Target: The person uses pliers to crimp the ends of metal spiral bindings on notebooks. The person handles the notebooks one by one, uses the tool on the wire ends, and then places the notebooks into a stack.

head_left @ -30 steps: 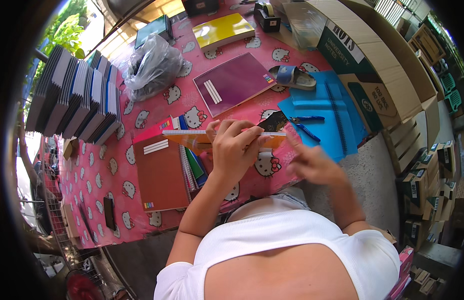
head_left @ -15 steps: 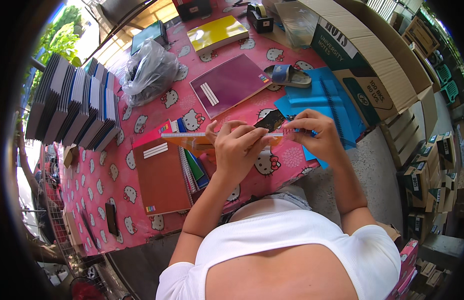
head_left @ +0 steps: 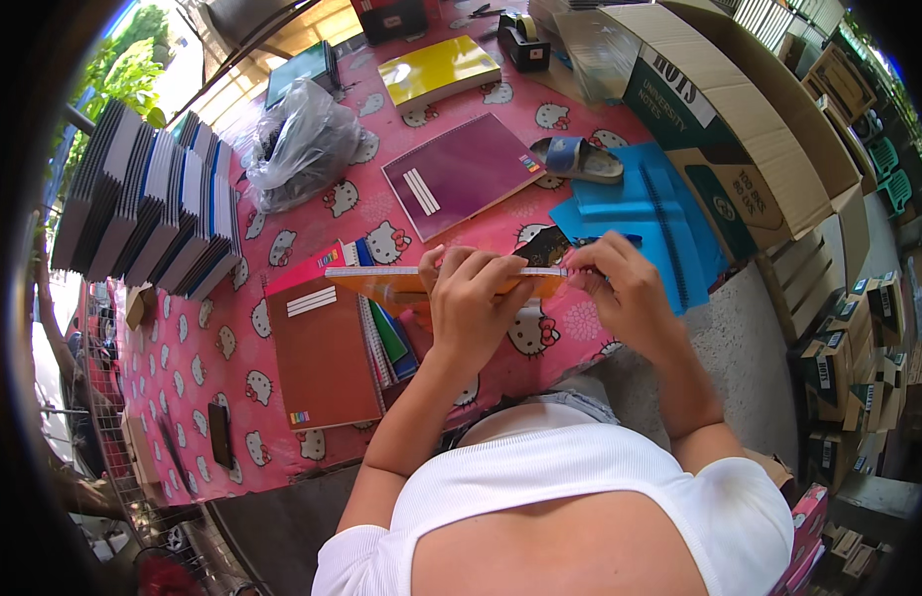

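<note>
A person's left hand (head_left: pixel 473 296), fingers curled and partly closed, clasps the top edge of an orange notebook (head_left: pixel 386 284) over the near half of a pink-clothed tabletop (head_left: pixel 572 323), while the right hand (head_left: pixel 620 288) – thumb and fingertips drawn nearly together – touches the right end of that edge; whether it pinches a wire or the cover cannot be told. The notebook is held on edge, just beyond a brown notebook (head_left: pixel 327 363) at near left. A strip of patterned cloth separates the hands from a purple notebook (head_left: pixel 463 177) farther off. Blue sheets (head_left: pixel 638 199) lie just beyond the right hand – close to the tabletop's right edge, where gray floor (head_left: pixel 734 328) shows. Cloth also spreads between the brown notebook and a dark flat object (head_left: pixel 219 437) at left.
</note>
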`<state>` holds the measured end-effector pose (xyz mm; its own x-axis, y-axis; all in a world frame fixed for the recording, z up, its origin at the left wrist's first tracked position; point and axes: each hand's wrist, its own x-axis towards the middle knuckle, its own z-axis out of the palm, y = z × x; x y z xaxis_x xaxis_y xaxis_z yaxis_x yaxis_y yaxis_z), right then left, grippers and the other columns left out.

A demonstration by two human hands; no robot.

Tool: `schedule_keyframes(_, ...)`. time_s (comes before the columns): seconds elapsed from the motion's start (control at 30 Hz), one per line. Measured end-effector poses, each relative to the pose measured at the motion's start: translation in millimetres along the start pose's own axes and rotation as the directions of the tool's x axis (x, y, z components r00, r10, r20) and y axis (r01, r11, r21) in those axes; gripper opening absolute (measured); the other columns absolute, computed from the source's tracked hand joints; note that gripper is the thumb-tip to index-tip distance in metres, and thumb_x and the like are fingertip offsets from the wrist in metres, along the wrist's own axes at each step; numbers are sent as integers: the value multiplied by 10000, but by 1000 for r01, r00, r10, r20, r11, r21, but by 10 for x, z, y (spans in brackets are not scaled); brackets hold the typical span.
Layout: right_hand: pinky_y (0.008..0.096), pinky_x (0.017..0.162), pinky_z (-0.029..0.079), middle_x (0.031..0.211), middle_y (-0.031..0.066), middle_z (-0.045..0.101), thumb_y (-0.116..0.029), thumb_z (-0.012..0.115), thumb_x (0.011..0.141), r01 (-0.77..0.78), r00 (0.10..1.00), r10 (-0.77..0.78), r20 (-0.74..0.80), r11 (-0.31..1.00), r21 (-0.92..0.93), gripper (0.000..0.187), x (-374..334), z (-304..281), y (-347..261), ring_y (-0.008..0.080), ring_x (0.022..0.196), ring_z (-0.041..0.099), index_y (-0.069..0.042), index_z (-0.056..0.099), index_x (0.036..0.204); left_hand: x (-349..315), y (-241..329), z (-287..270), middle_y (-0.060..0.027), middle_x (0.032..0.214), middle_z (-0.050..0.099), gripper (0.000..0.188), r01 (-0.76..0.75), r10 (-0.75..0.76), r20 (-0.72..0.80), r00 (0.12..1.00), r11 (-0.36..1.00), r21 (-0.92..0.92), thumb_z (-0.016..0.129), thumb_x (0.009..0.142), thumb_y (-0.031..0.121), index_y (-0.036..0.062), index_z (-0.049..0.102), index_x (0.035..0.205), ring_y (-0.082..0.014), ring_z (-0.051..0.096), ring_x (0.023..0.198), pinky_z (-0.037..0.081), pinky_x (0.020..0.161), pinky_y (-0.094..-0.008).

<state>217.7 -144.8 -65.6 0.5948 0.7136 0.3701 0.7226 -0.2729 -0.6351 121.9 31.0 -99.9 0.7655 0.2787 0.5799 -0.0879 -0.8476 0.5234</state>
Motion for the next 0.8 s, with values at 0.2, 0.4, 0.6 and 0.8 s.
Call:
schedule_keyframes(0.2, 367, 588, 484, 812, 86, 577, -61, 685, 783, 64, 998, -65, -19, 997, -42, 217, 19, 83, 14, 284, 728, 613, -73, 606, 985, -17, 32, -40, 4, 790, 650, 157, -56, 56, -1, 998, 998, 13, 742, 694, 187, 131, 680, 827, -192, 566, 833, 312, 890, -375)
schedule_keyframes(0.4, 354, 597, 490, 853, 100, 591, -29, 694, 760, 110, 994, -110, -16, 994, -25, 280, 71, 51, -9, 283, 749, 609, -71, 610, 1024, -20, 49, -39, 6, 798, 651, 153, -70, 71, -35, 997, 997, 34, 733, 715, 193, 134, 681, 846, -189, 563, 836, 314, 867, -368)
schedule_keyframes(0.6, 347, 618, 501, 884, 103, 610, -25, 685, 769, -44, 996, 30, 89, 986, 161, 273, 64, -33, 65, 287, 770, 619, -61, 611, 1030, -41, 54, -44, 32, 820, 660, 131, -38, 38, 3, 999, 999, 36, 704, 761, 180, 156, 697, 890, -179, 572, 852, 283, 904, -420)
schedule_keyframes(0.8, 356, 604, 490, 873, 95, 604, -8, 655, 765, 123, 992, -122, -22, 992, 41, 234, 44, 7, 100, 294, 774, 620, -65, 610, 988, -80, 65, 17, 32, 821, 680, 149, 11, -10, -26, 1000, 999, 42, 703, 748, 167, 154, 726, 895, -168, 577, 849, 235, 981, -404)
